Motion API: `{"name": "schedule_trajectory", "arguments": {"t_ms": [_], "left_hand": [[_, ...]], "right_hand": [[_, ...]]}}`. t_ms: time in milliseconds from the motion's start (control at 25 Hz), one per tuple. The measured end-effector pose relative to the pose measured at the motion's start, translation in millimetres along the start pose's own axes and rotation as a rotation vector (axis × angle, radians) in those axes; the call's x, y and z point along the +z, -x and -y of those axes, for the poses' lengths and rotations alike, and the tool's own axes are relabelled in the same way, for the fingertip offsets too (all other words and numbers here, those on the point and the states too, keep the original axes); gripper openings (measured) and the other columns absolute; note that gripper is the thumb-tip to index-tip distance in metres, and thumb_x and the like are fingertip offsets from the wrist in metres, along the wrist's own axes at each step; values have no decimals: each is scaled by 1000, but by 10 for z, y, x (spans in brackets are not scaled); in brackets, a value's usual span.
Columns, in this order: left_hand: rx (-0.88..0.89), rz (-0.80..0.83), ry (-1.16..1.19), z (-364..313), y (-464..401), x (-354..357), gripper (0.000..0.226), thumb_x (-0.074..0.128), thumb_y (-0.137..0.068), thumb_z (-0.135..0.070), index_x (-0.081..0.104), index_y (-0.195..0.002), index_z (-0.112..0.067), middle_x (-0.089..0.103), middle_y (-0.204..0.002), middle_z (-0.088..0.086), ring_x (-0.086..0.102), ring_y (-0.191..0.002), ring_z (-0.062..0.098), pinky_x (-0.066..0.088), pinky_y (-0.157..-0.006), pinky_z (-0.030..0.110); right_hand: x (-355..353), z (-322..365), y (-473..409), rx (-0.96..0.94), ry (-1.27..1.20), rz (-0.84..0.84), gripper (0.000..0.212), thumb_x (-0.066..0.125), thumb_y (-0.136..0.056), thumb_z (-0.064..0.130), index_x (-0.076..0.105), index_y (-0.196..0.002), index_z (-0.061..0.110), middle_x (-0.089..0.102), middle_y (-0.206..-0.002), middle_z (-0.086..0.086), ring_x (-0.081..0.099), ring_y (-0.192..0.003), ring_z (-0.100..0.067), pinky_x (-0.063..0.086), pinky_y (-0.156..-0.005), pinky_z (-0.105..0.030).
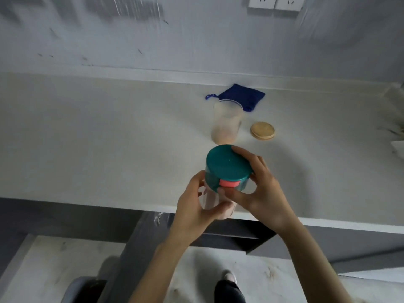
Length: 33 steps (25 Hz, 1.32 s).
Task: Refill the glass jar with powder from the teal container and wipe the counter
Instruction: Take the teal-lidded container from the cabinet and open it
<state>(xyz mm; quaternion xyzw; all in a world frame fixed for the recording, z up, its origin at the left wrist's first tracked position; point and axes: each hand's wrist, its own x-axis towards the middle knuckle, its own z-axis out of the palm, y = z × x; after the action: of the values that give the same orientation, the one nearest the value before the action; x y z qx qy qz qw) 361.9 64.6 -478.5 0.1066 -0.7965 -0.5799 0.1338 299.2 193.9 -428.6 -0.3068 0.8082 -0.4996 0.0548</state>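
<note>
Your left hand (197,201) grips the teal container (220,189) over the near worktop (109,138) edge; your right hand (260,184) grips its lid (227,162). Jar (226,122) stands open beyond. If the lid pops suddenly, powder could spill off the edge.

Between the hands, the container's lid (227,162) is plain teal, with a coral-pink tab (229,183) at its near edge; the clear body (209,197) below shows pale pinkish powder. Beyond the hands, the glass jar (226,121) is clear and cloudy, with a peach-pink layer at the bottom. Just right of it lies a light tan wooden lid (262,130). Farther back is a deep blue cloth (240,96) with a blue loop. The desk (109,138) is off-white with faint speckling. The wall (196,40) is pale grey-white with dark scuff marks.
</note>
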Motion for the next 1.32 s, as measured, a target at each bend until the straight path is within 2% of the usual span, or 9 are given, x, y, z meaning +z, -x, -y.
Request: {"name": "schedule_trajectory", "arguments": {"t_ms": [160,360,480,600,720,800,1000,1160,1320], "left_hand": [[-52,6,58,29,-493,149,60,77,-66,-16,37,-100,-45,47,-101,-31,50,-98,1,41,-89,15],[-35,6,-6,6,-1074,333,63,76,-67,-23,33,-111,-37,45,-103,-32,49,-96,-3,39,-76,-2],[-97,-10,-25,6,-1360,436,63,75,-69,-24,32,-114,-33,44,-104,-27,47,-95,-2,40,-76,3],[-108,-7,-25,51,-1506,490,63,76,-68,-24,31,-111,-35,41,-101,-34,48,-90,-8,42,-71,-1],[-136,33,-55,125,-1587,487,64,76,-68,-25,28,-109,-37,39,-101,-35,48,-89,-8,40,-73,-4],[-153,40,-59,143,-1606,477,63,76,-68,-26,27,-107,-37,38,-98,-36,47,-86,-7,39,-69,-7],[-164,99,43,212,-1668,417,58,77,-67,-21,35,-102,-42,46,-107,-27,54,-100,1,45,-77,1],[-181,77,77,235,-1700,403,57,75,-68,-20,36,-104,-38,48,-103,-27,55,-96,4,44,-72,-2],[-114,127,41,272,-1736,389,66,76,-67,-22,31,-113,-37,48,-114,-16,52,-107,7,44,-83,6]], "right_hand": [[-153,-231,-405,-9,4,-1,71,76,-68,24,34,-124,38,46,-127,3,46,-113,-6,41,-96,-15],[-390,-571,-963,-24,46,48,73,76,-69,21,32,-125,36,45,-126,1,44,-110,-4,33,-88,1],[-484,-754,-1237,-49,78,86,76,77,-68,21,29,-125,36,42,-125,3,41,-110,-3,30,-88,4],[-495,-906,-1385,-78,113,108,79,78,-67,23,25,-124,39,38,-122,8,37,-110,-2,27,-88,6],[-458,-993,-1445,-76,127,135,80,77,-65,37,25,-126,40,37,-122,8,37,-110,-1,28,-86,6],[-423,-1004,-1451,-118,160,137,76,66,-65,53,27,-129,38,35,-123,8,35,-110,3,28,-87,6],[-319,-963,-1435,-85,72,65,71,57,-67,53,25,-128,35,33,-123,10,32,-112,17,31,-87,3],[-268,-953,-1437,-82,104,41,69,55,-70,52,26,-129,34,33,-119,10,31,-111,17,31,-87,3],[-296,-964,-1473,-91,151,6,69,54,-69,52,31,-131,30,33,-114,8,30,-107,19,31,-88,3]]}}
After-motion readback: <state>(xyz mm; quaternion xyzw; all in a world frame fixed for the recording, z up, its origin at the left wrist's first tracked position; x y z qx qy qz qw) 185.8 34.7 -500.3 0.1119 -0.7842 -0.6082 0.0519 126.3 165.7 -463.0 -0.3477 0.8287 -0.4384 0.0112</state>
